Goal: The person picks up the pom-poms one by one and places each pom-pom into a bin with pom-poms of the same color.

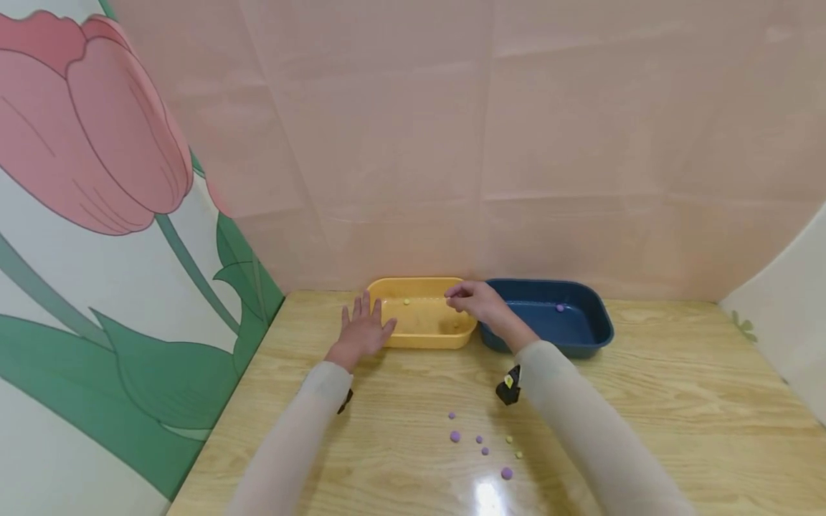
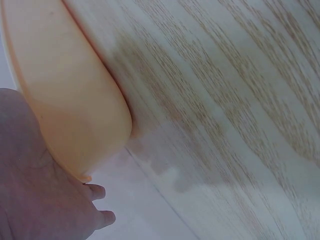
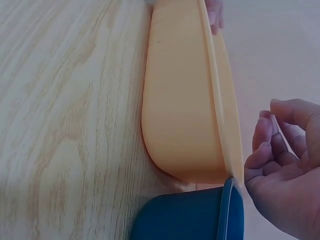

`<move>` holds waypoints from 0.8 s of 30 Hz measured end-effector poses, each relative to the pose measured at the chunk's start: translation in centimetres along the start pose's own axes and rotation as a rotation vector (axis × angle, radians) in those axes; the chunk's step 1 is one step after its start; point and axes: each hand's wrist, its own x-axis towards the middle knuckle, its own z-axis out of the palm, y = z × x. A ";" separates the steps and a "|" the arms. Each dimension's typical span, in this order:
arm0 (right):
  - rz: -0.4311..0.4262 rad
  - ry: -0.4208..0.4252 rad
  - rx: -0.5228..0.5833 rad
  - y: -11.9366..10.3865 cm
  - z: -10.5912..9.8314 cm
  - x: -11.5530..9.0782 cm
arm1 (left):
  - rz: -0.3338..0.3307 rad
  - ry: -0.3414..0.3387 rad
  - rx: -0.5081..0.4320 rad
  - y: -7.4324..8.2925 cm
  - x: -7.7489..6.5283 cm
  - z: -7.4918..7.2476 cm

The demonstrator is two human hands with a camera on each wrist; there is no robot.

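A yellow tray (image 1: 426, 342) stands at the back of the table, with a small yellow bead (image 1: 406, 302) visible inside. My left hand (image 1: 363, 335) rests at its left end, fingers spread and straight; in the left wrist view the palm (image 2: 40, 185) lies against the rim. Above the tray's right part hovers my right hand (image 1: 476, 301). Its fingers (image 3: 262, 135) are curled and the thumb tip is close to the index tip. Whether a tiny bead sits between them cannot be seen. Beside it is a blue tray (image 1: 548, 351) containing a purple bead (image 1: 560, 307).
On the wooden table (image 1: 400, 459) in front lie several loose purple beads (image 1: 455, 436) and a couple of yellow beads (image 1: 519, 455). A pinkish sheet (image 1: 400, 143) hangs right behind both trays. A wall with a painted tulip (image 1: 122, 129) borders the left side.
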 end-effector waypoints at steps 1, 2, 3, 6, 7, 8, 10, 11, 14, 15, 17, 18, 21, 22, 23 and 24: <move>0.001 0.001 0.000 0.0 0.0 0.1 | -0.001 0.000 0.001 0.0 0.0 0.0; 0.004 0.002 0.004 0.0 0.1 0.2 | 0.001 0.001 -0.001 0.0 0.0 0.0; 0.003 0.003 0.006 -0.1 0.1 0.3 | 0.002 0.001 0.001 0.0 0.0 0.0; -0.004 0.015 -0.007 -0.2 0.2 0.4 | 0.003 -0.004 0.011 0.0 0.1 0.0; -0.004 0.021 -0.013 -0.2 0.2 0.4 | 0.004 -0.007 0.013 -0.1 0.1 0.0; -0.004 0.027 -0.017 -0.3 0.3 0.5 | 0.005 -0.011 0.015 -0.1 0.1 0.0; -0.008 0.036 -0.029 -0.4 0.4 0.5 | 0.003 -0.018 0.020 -0.1 0.1 0.0; -0.007 0.039 -0.030 -0.5 0.4 0.6 | 0.002 -0.020 0.020 -0.1 0.1 0.0; -0.008 0.049 -0.035 -0.6 0.5 0.8 | 0.002 -0.025 0.027 -0.2 0.2 -0.1; -0.010 0.052 -0.038 -0.5 0.6 0.9 | 0.002 -0.026 0.028 -0.2 0.2 0.0; -0.010 0.061 -0.045 -0.4 0.7 1.1 | 0.002 -0.024 0.033 -0.2 0.3 0.0; -0.010 0.063 -0.049 -0.3 0.7 1.2 | 0.002 -0.022 0.033 -0.3 0.3 0.1; -0.002 0.060 -0.060 -0.3 0.8 1.2 | 0.002 -0.017 0.032 -0.4 0.5 0.3; 0.000 0.058 -0.063 -0.4 0.8 1.3 | 0.003 -0.013 0.038 -0.4 0.5 0.4; 0.002 0.056 -0.066 -0.5 0.8 1.3 | 0.002 -0.009 0.040 -0.5 0.5 0.4; 0.003 0.055 -0.071 -0.6 0.8 1.3 | 0.004 -0.007 0.037 -0.5 0.6 0.4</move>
